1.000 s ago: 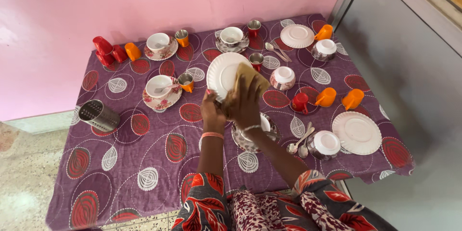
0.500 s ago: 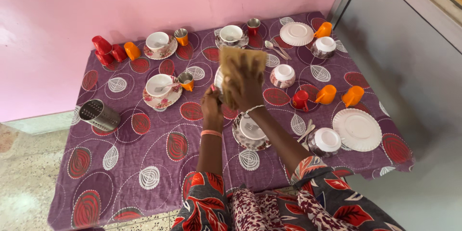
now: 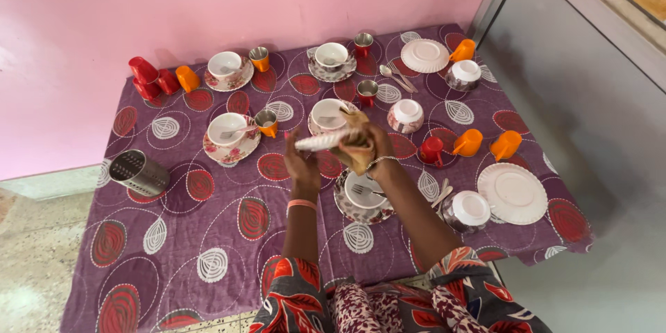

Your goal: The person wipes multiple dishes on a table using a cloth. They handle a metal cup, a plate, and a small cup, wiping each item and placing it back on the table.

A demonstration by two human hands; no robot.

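Observation:
I hold a white ridged plate point(image 3: 317, 141) nearly edge-on above the table, its left rim pinched by my left hand point(image 3: 300, 164). My right hand point(image 3: 371, 149) grips a folded tan cloth point(image 3: 356, 133) pressed against the plate's right side. Directly behind the plate sits a white bowl on a flowered saucer point(image 3: 328, 116). Below my right wrist stands another white bowl with a fork in it on a patterned saucer point(image 3: 361, 193).
The purple patterned tablecloth point(image 3: 208, 236) carries several bowls on saucers, orange cups point(image 3: 469, 141), red cups point(image 3: 147, 73), small steel cups, spoons point(image 3: 397, 78), two white plates point(image 3: 513, 193) and a perforated steel holder point(image 3: 139, 172) lying at the left. A pink wall stands behind; a grey surface is at the right.
The plate has tilted from facing me to nearly flat and edge-on. My right hand with the cloth has come down from the plate's face to its right side.

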